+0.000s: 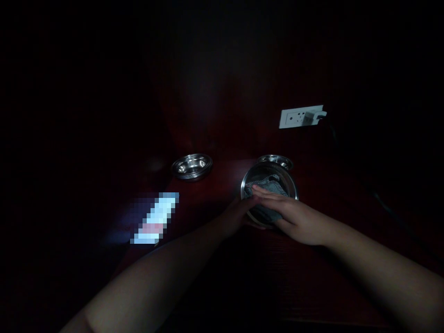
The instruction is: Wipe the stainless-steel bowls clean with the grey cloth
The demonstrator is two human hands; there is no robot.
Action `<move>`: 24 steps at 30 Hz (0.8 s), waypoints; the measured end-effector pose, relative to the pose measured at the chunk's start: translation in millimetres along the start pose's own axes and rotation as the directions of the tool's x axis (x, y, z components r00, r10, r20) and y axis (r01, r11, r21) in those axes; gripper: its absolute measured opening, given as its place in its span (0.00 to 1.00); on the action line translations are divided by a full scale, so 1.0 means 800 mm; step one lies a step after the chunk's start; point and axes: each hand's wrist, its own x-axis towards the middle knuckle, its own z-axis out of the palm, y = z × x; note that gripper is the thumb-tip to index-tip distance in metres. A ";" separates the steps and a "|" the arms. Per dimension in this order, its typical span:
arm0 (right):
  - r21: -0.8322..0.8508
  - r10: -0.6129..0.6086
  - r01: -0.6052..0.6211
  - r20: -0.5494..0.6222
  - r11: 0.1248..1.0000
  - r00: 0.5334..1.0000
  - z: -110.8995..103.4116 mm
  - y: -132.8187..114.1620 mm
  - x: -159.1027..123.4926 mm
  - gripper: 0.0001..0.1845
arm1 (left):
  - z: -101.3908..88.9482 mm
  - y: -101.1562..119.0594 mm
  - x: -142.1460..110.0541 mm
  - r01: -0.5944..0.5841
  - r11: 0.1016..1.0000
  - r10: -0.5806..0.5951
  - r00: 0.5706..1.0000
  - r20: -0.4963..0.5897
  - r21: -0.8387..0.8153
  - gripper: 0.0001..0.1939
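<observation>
A shiny metal bowl is tilted with its opening toward me. My left hand holds it at the lower left, its fingers mostly hidden beneath and behind the bowl. Inside lies a grey-blue checked cloth, bunched against the inner wall. My right hand reaches over the rim from the right and has hold of the cloth, fingers fairly straight and pressing it into the bowl; its fingertips are partly hard to make out in the dim light.
A stack of metal bowls stands to the left on the dark red table. Another metal dish sits behind the held bowl. A bright, pixelated screen lies at the left. A white wall socket has a plug and cable at its right.
</observation>
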 end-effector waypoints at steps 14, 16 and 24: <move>0.182 0.105 -0.119 0.087 0.976 0.991 -0.015 -0.008 0.007 0.19 | 0.002 -0.003 0.002 -0.017 1.000 0.016 0.998 -0.064 -0.013 0.30; 0.172 0.128 -0.145 0.104 0.974 0.986 -0.017 -0.009 0.008 0.17 | 0.002 -0.003 0.002 -0.025 0.999 0.023 0.996 -0.088 -0.032 0.29; 0.021 0.197 -0.200 0.088 0.980 0.976 -0.017 -0.010 0.009 0.15 | 0.005 -0.004 0.001 -0.037 0.998 0.030 0.991 -0.130 -0.046 0.30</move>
